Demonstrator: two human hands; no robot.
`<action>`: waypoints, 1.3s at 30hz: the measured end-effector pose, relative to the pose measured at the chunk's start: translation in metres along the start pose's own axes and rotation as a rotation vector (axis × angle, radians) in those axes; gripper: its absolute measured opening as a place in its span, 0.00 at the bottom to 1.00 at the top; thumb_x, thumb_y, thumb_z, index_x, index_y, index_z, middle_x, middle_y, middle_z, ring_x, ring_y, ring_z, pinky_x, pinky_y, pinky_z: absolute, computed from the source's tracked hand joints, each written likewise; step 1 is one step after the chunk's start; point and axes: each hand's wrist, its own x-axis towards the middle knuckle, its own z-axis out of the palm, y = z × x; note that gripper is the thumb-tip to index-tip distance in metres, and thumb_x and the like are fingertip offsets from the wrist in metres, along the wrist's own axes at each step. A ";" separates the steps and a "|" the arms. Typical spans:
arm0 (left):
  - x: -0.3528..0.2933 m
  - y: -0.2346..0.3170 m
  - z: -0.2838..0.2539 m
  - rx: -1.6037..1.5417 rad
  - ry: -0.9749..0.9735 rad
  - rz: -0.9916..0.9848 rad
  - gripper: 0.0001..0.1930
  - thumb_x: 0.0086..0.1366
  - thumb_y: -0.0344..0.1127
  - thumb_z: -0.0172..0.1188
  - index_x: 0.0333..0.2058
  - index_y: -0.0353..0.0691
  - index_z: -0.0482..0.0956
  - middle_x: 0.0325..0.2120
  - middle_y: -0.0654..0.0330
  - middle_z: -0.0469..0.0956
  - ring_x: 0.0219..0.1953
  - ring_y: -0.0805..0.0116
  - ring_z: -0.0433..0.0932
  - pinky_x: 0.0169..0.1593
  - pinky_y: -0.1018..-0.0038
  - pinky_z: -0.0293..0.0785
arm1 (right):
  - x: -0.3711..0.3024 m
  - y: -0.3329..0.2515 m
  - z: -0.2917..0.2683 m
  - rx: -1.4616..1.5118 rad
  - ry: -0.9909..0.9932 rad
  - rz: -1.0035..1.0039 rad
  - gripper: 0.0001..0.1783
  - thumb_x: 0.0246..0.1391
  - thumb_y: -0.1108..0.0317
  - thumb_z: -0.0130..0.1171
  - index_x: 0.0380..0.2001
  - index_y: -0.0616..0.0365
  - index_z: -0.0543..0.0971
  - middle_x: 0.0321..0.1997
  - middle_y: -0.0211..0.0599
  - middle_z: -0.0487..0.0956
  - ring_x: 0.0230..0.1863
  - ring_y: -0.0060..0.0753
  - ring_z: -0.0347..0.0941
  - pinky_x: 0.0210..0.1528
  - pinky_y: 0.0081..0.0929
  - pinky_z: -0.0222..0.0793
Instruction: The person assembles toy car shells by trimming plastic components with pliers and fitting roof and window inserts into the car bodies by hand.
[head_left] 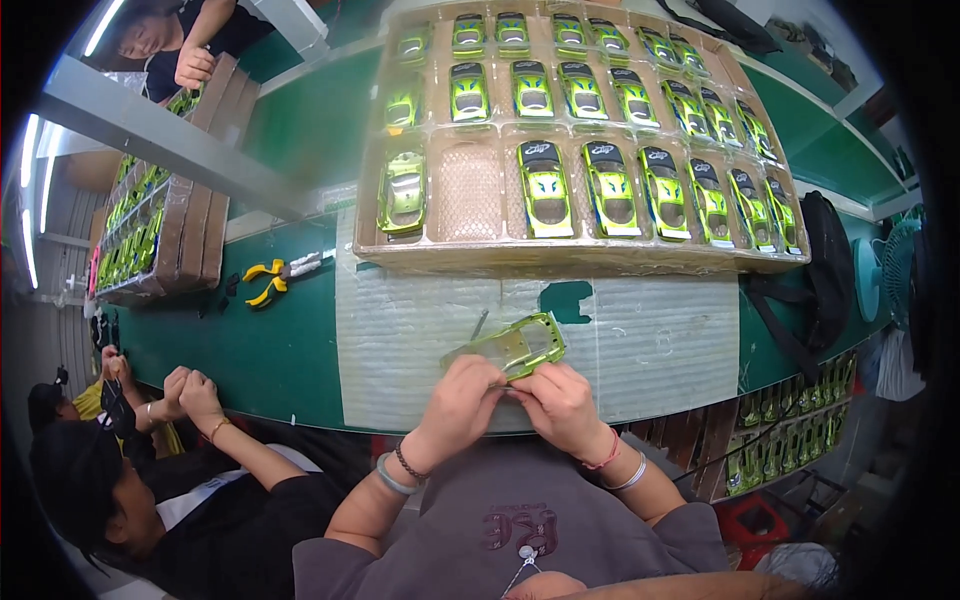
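Note:
A lime-green toy car body shell [541,338] is tilted between my two hands, just above the pale ribbed mat [400,370] near the table's front edge. Its underside and window openings face up. My left hand [465,398] is closed on the shell's near left part. Closed too, my right hand [558,400] pinches its near right edge, with the fingertips of both hands almost meeting. Whether a smaller part sits between those fingertips is hidden. Beyond the hands, a large cardboard tray [590,262] holds rows of similar green car shells [545,190] in clear plastic compartments.
Yellow-handled pliers [268,280] lie on the green table, left of the mat. A dark green patch [567,301] shows on the mat. Stacked trays [175,240] stand at the left, a black bag [825,270] at the right. Co-workers [90,490] sit left and work across the table.

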 end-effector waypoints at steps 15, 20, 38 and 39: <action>0.001 -0.004 -0.002 0.033 0.003 0.086 0.12 0.51 0.18 0.63 0.35 0.35 0.75 0.30 0.55 0.76 0.34 0.54 0.75 0.37 0.66 0.74 | -0.002 -0.001 -0.004 -0.020 -0.032 0.016 0.12 0.43 0.75 0.64 0.35 0.58 0.79 0.30 0.38 0.77 0.30 0.44 0.74 0.33 0.34 0.70; 0.001 -0.008 -0.004 0.032 -0.064 0.146 0.12 0.51 0.22 0.61 0.36 0.37 0.74 0.34 0.54 0.75 0.39 0.51 0.74 0.42 0.63 0.74 | -0.002 -0.001 -0.004 -0.021 -0.011 0.010 0.12 0.43 0.76 0.64 0.35 0.60 0.79 0.33 0.40 0.77 0.35 0.45 0.73 0.37 0.34 0.70; 0.010 -0.005 -0.015 -0.220 -0.047 0.008 0.10 0.58 0.21 0.57 0.39 0.35 0.76 0.36 0.56 0.77 0.40 0.58 0.75 0.44 0.69 0.73 | 0.007 -0.008 -0.010 0.079 0.129 -0.031 0.13 0.42 0.72 0.69 0.34 0.59 0.79 0.30 0.38 0.75 0.32 0.41 0.73 0.34 0.31 0.70; 0.009 -0.003 -0.015 -0.210 -0.045 0.016 0.10 0.58 0.21 0.57 0.39 0.35 0.76 0.36 0.56 0.77 0.40 0.58 0.75 0.44 0.69 0.73 | 0.008 -0.013 -0.013 0.082 0.136 -0.042 0.13 0.42 0.72 0.69 0.34 0.59 0.79 0.30 0.38 0.75 0.32 0.41 0.73 0.34 0.31 0.70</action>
